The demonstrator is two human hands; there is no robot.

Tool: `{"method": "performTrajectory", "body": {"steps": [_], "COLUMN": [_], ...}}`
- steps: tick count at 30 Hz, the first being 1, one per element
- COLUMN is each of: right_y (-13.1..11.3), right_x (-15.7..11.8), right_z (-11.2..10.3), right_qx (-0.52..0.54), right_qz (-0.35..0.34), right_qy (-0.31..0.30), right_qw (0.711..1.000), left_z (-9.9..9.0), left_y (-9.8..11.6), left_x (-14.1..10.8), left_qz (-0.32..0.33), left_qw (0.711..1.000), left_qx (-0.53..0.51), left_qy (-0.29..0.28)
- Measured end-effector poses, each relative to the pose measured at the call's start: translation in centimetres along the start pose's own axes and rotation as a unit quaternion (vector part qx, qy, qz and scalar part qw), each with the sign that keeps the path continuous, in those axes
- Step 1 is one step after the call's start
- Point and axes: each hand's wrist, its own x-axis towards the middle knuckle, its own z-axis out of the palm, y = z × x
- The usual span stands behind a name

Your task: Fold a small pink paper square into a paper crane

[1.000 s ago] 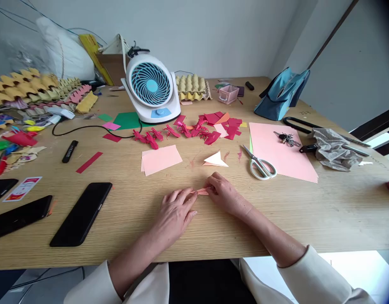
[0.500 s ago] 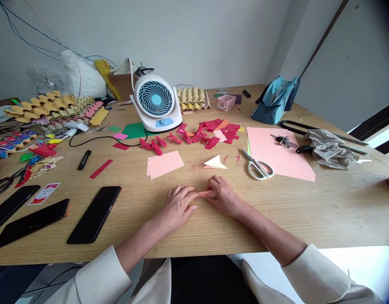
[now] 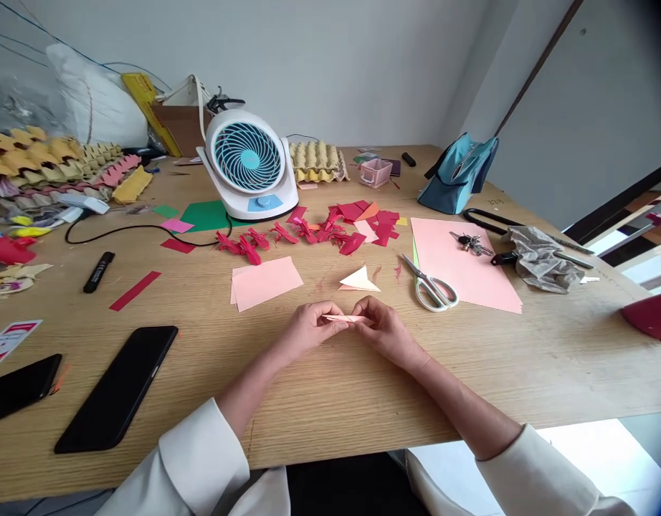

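Observation:
Between my two hands is a small folded piece of pink paper (image 3: 343, 318), pinched from both sides just over the table. My left hand (image 3: 310, 330) grips its left end with thumb and fingers. The right end is in the fingers of my right hand (image 3: 385, 332). Just beyond lies a pale folded paper triangle (image 3: 360, 279). Cut pink paper sheets (image 3: 268, 284) rest farther left. White-handled scissors (image 3: 436, 292) lie to the right, their tips touching a large pink sheet (image 3: 470, 272).
A white fan (image 3: 249, 165) stands at the back, with red folded paper pieces (image 3: 249, 247) before it. Phones (image 3: 120, 387) and a black marker (image 3: 99, 272) lie left. Keys (image 3: 473, 244), crumpled grey cloth (image 3: 545, 258) and a blue bag (image 3: 459, 175) are right. Egg trays (image 3: 320, 163) sit behind.
My hands have lifted the folded pink paper slightly and now pinch it with thumbs toward me. Before, my left hand lay flatter over it on the table. The camera view has shifted.

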Motion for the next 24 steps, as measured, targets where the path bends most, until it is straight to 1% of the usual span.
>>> {"method": "performTrajectory", "body": {"steps": [3,5,7,10,14,19,22,24], "right_y": [0.1,-0.1,-0.4,-0.7,-1.2,-1.7,-1.4,-0.9], "right_x": [0.1,0.2,0.2,0.3,0.3,1.3,2.1,2.5], "right_z": [0.2,0.3,0.4,0.5,1.2,2.0,2.5,2.8], "right_qx": [0.046,0.071,0.075,0.05,0.038,0.001,-0.021,-0.014], "right_qz": [0.005,0.012,0.028,0.046,0.057,0.052,0.036,0.029], "right_qy": [-0.028,-0.055,-0.069,-0.071,-0.086,-0.084,-0.073,-0.071], "right_qw": [0.999,0.996,0.994,0.995,0.994,0.995,0.996,0.997], "left_z": [-0.3,-0.6,-1.0,-1.5,-1.6,-1.8,-2.0,-2.0], "left_y": [-0.6,-0.8,-1.1,-1.2,-1.1,-1.0,-1.5,-2.0], "left_x": [0.0,-0.1,-0.2,-0.3,-0.4,-0.3,-0.2,0.1], "left_qz": [-0.006,0.0,0.01,0.021,0.037,0.022,0.03,0.045], "left_qw": [0.998,0.998,0.998,0.996,0.988,0.978,0.977,0.98], "left_qx": [-0.055,-0.059,-0.055,-0.078,-0.146,-0.208,-0.209,-0.186], "left_qy": [0.024,0.023,0.022,0.026,0.026,0.026,0.029,0.048]}}
